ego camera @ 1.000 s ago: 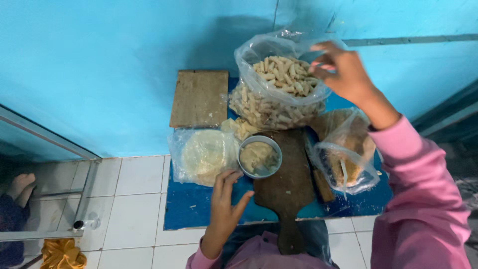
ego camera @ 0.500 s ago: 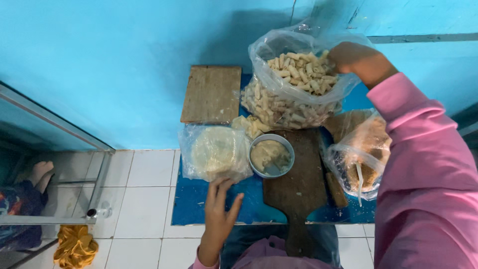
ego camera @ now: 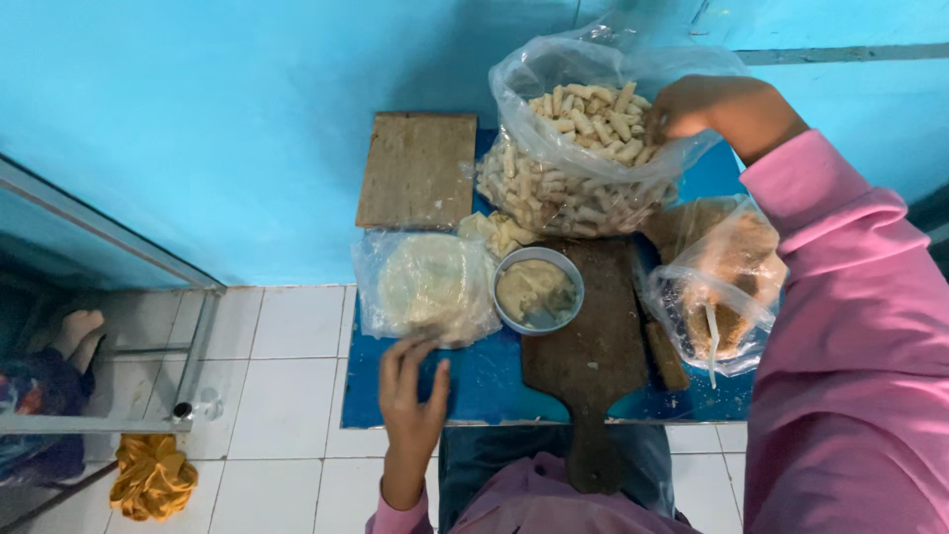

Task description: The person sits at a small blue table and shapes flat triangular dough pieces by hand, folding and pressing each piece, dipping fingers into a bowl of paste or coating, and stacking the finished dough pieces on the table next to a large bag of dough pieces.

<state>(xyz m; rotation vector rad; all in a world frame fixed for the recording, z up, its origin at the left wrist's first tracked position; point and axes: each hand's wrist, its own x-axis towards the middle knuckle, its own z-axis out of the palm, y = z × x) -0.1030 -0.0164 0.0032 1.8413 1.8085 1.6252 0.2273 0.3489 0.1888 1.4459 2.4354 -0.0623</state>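
Bag of rolls (ego camera: 583,158), counter's far edge, mouth open; right hand (ego camera: 727,109) curled on its right rim, pinching plastic, best held wide; left hand (ego camera: 413,391) flat, empty, near edge beside wrapper bag (ego camera: 427,287); bowl (ego camera: 538,290); board (ego camera: 591,336).

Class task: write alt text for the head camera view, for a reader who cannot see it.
The right hand reaches into a clear bag of rolled snacks; the left hand touches a bag of round wrappers beside a bowl of filling and paddle board.
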